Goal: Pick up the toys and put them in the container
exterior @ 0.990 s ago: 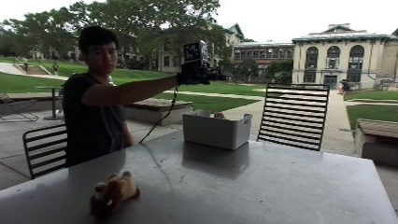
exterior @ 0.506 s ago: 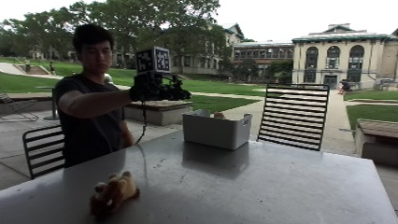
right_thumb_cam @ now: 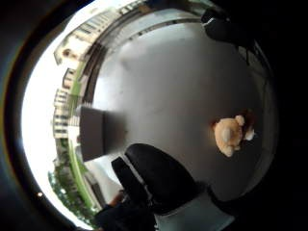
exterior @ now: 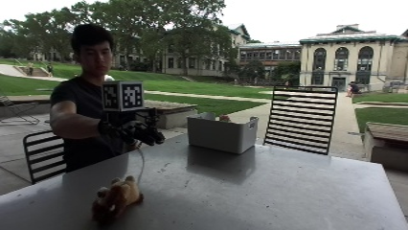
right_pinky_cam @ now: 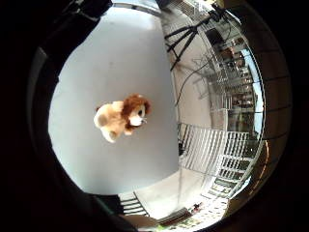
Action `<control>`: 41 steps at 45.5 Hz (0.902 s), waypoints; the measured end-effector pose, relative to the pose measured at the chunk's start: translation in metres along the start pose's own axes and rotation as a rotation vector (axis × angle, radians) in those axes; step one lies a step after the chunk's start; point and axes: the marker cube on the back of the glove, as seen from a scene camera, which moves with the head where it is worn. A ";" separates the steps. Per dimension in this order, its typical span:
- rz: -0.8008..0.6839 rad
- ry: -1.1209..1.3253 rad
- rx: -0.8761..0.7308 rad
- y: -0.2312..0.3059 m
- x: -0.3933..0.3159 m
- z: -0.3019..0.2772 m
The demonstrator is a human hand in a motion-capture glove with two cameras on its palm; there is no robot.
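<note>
A: Where are we now?
B: Our gloved right hand (exterior: 141, 132) has dropped from the container (exterior: 221, 133) toward the plush dog (exterior: 117, 197) on the worktop (exterior: 267, 191), fingers loosely curled, holding nothing.

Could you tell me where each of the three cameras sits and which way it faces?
Outside view: across the table, facing the person, whose gloved right hand hangs above the plush dog, left of the container.
Little finger side palm view: looks down at the dog lying on the table; no hand clearly shows.
Thumb side palm view: looks down at dog and container; black glove at the edge.
All share the dog.
</note>
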 end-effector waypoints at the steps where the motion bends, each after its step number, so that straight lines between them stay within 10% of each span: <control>1: 0.002 -0.006 -0.001 0.000 0.003 0.003; 41: 0.133 0.001 -0.202 0.035 0.076 0.150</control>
